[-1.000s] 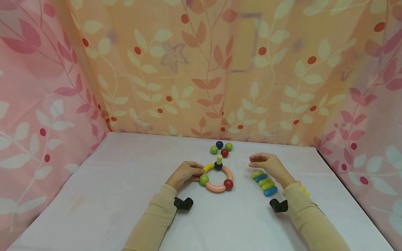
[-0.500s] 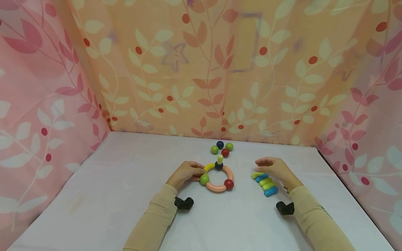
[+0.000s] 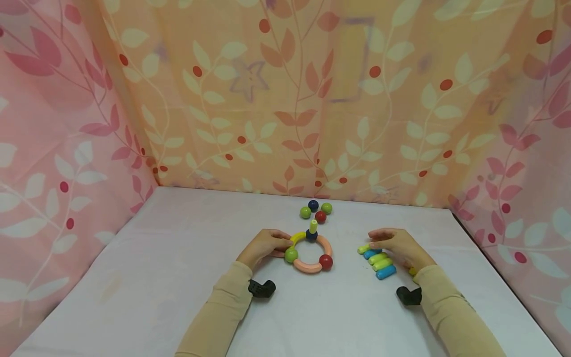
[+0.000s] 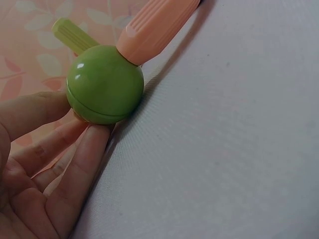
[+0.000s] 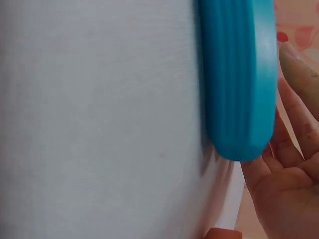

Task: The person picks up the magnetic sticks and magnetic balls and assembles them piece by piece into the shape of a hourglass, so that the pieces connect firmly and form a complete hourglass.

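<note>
A ring of curved rods and balls (image 3: 308, 267) lies on the table in the head view. My left hand (image 3: 265, 246) pinches its left side, by the green ball (image 4: 105, 83) and the yellow curved rod (image 3: 298, 237). At the top of the ring, a short yellow-green rod (image 3: 314, 227) stands up from a dark blue ball (image 3: 311, 235). Over on the right, my right hand (image 3: 398, 244) hovers with loose fingers above the far end of a row of yellow-green and blue rods (image 3: 381, 265). A blue rod (image 5: 239, 79) looms large in the right wrist view.
Behind the ring sits a group of loose balls: two green ones (image 3: 327, 208), a dark blue one (image 3: 313, 205) and a red one (image 3: 320, 216). Yellow pieces (image 3: 413, 272) lie partly hidden under the right wrist. Patterned curtains (image 3: 285, 99) enclose the white table (image 3: 134, 277).
My right hand has moved right and a little nearer, its thumb now over the far end of the rod row. The left hand keeps its hold on the ring.
</note>
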`<action>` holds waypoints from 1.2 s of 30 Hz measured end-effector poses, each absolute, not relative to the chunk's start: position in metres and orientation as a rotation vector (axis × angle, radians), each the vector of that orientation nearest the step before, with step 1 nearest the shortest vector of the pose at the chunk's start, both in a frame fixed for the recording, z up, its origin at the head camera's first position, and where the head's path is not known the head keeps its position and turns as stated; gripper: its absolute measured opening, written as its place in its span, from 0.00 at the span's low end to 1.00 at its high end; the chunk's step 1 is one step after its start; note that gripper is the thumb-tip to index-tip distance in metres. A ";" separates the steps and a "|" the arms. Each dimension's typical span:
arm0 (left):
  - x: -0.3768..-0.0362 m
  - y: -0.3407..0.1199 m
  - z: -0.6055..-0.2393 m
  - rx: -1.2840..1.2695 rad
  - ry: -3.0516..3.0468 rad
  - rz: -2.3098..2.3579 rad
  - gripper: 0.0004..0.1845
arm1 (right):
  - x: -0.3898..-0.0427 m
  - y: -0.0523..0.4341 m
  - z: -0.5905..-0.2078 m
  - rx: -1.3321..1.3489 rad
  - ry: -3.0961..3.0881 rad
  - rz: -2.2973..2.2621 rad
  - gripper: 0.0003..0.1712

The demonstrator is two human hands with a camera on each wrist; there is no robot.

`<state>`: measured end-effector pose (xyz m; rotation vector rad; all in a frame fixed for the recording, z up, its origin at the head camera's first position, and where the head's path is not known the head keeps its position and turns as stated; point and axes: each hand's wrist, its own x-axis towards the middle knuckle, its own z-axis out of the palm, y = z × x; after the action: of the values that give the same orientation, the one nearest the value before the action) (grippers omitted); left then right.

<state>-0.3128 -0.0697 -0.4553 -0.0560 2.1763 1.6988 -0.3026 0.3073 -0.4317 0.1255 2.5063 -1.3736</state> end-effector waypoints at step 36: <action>-0.311 -0.070 -0.458 -0.035 2.143 1.743 0.15 | -0.317 0.292 -0.425 0.096 2.566 -1.132 0.23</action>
<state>-0.3113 -0.0704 -0.4576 -0.0348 2.1427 1.7428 -0.3175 0.2921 -0.4253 0.0958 2.5661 -1.1324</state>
